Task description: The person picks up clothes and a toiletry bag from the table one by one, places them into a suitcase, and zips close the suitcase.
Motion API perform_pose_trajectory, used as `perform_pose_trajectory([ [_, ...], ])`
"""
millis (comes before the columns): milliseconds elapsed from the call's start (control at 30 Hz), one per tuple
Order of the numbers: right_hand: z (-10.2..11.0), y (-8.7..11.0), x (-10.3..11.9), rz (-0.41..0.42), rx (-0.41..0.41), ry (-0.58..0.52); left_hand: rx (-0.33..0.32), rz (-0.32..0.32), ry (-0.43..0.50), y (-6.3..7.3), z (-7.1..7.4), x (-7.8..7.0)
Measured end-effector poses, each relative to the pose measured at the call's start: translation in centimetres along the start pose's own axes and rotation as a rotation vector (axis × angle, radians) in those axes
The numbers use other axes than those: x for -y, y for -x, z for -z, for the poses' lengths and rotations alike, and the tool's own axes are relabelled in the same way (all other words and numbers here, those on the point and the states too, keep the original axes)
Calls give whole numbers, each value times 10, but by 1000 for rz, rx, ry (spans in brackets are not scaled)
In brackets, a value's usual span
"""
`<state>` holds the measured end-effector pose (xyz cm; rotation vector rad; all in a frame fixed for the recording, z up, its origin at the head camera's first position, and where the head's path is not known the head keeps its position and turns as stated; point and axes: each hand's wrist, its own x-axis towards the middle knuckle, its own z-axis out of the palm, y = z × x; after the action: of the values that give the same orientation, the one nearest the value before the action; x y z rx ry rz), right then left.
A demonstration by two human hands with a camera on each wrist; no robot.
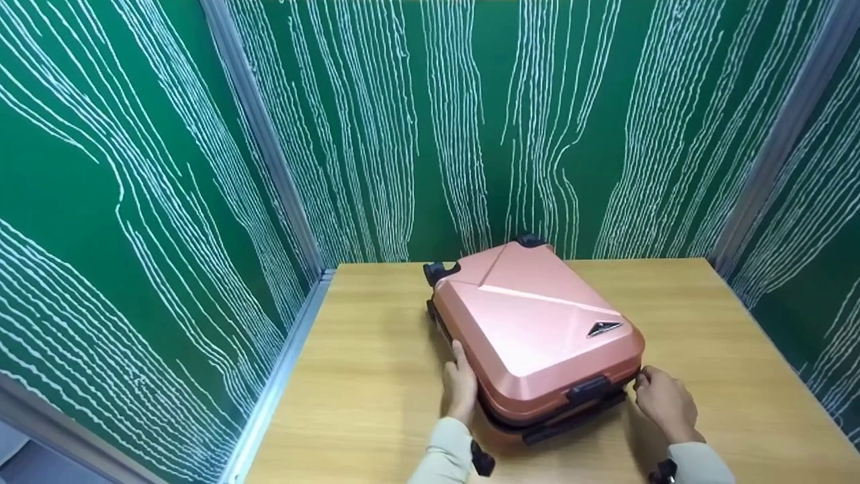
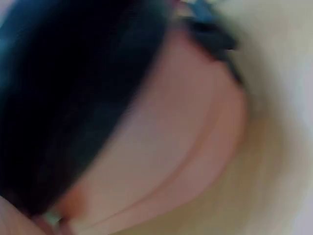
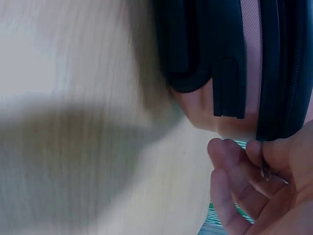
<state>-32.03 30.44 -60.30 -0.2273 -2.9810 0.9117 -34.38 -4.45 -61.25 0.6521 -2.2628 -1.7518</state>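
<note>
A pink hard-shell suitcase lies flat on the wooden table, its wheels toward the back and its black handle toward the front. My left hand rests against its left side, thumb straight along the edge; the other fingers are mostly hidden. The left wrist view is blurred, with the pink shell beside a dark band. At the front right corner my right hand pinches a small metal zipper pull between thumb and curled fingers, beside the black zipper band.
The table meets green walls with white wavy lines at the back and sides. Grey metal posts stand at the corners. Black wheels jut from the suitcase's far end.
</note>
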Motion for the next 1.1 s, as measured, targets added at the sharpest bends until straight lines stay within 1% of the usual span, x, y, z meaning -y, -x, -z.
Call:
perform_pose_trajectory([
  [67, 0, 0, -2, 10, 0, -17, -94, 11, 6, 5, -7, 4],
  [133, -1, 0, -5, 37, -11, -31, -201, 14, 24, 3, -17, 12],
  [200, -1, 1, -9, 75, -35, -35, -239, 18, 44, 3, -21, 14],
  [233, -2, 2, -11, 96, -50, -34, -263, 24, 60, -2, -27, 21],
  [300, -3, 3, -15, 141, -83, -23, -284, 43, 92, -2, -29, 21],
  [367, -3, 4, -19, 183, -108, -18, -254, 58, 141, 1, -26, 16],
  [433, -4, 4, -22, 212, -116, -35, -248, 61, 198, 0, -26, 15],
  [467, -4, 4, -24, 219, -114, -54, -227, 64, 209, 4, -21, 9],
  [533, -6, 4, -26, 232, -121, -79, -201, 78, 217, 1, -19, 9],
  [600, -7, 4, -29, 236, -145, -75, -186, 87, 220, -2, -18, 10],
  [767, -13, 6, -29, 231, -279, 34, -199, 77, 220, -9, -16, 13],
  [867, -19, 12, -26, 251, -343, 57, -214, 80, 213, -12, -15, 15],
  [1000, -25, 21, -22, 307, -404, 13, -243, 82, 211, -15, -16, 15],
  [1100, -27, 25, -20, 302, -411, -58, -258, 73, 197, -16, -16, 14],
])
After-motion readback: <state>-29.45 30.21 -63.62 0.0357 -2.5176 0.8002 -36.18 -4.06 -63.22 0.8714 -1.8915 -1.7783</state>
